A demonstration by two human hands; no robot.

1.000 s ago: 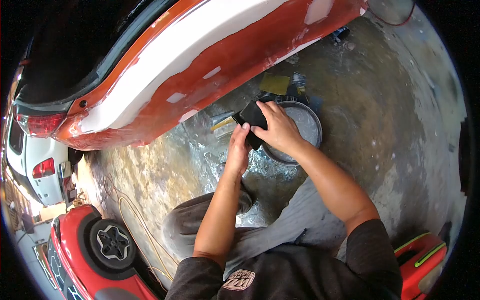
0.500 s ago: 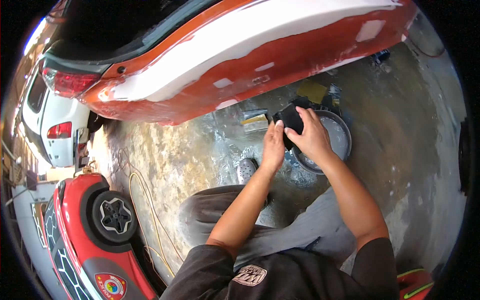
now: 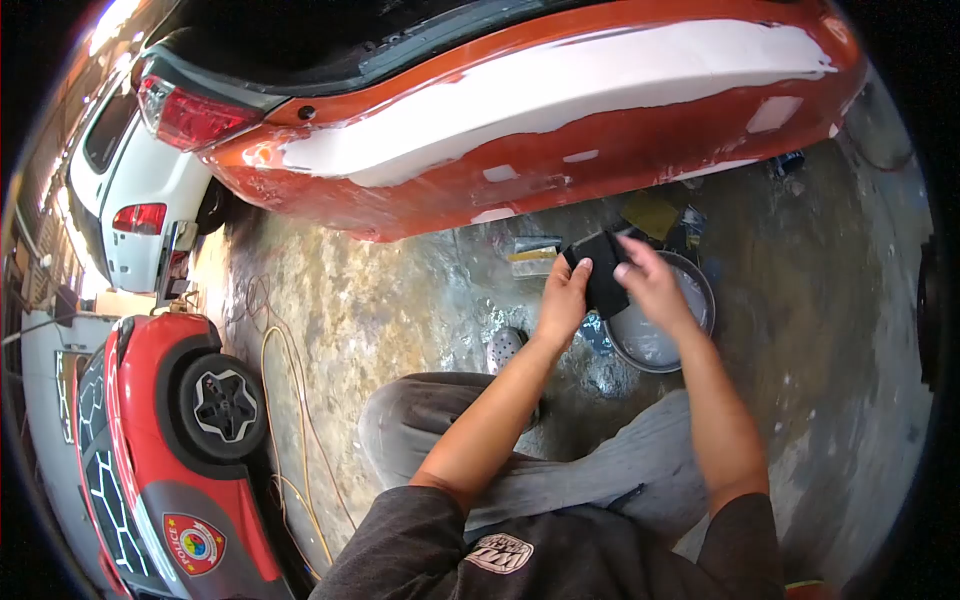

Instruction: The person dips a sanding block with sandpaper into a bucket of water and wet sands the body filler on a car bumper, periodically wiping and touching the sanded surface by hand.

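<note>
My left hand (image 3: 566, 303) grips a black sheet that looks like sandpaper (image 3: 602, 278), its thumb pressed on the near face. My right hand (image 3: 658, 290) is at the sheet's right edge, thumb and fingers against it; the fingertips are blurred by motion. The sheet is tilted, and whether a block lies inside it cannot be seen. Just right of and below the sheet, a round basin (image 3: 712, 318) of cloudy grey water stands on the wet floor, partly behind my right hand.
Ahead is an orange-red car bumper (image 3: 440, 200) with white filler patches. A pale block (image 3: 533, 262) and a yellowish sheet (image 3: 650, 214) lie on the floor below it. To the left are a red car (image 3: 150, 400), a white car (image 3: 145, 235) and a yellow hose (image 3: 268, 345).
The view has shifted, so the bumper appears further right and the basin lower. My right hand's fingers have moved from across the black sheet to its right edge.
</note>
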